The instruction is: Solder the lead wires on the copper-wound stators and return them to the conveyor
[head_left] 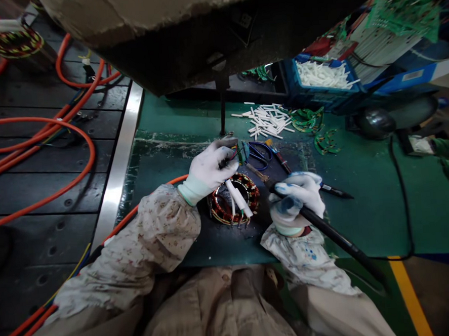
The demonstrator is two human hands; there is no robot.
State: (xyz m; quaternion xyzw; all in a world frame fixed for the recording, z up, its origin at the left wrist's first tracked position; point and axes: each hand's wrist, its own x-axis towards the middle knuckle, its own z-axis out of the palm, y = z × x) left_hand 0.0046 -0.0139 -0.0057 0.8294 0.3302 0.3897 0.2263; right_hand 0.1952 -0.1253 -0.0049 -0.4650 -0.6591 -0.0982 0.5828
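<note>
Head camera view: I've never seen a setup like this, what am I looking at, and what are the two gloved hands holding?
This single picture comes from a camera worn on a person's head, looking down at their own hands, both in white gloves. The left hand pinches thin wires above a round motor stator wound with copper wire, with white sleeves sticking out of it. The right hand grips a soldering iron by its black handle, tip pointing toward the wires. Everything sits on a green mat. Behind lie blue-handled scissors, a pile of white tubes and green circuit boards. Orange cables run on the left.
</note>
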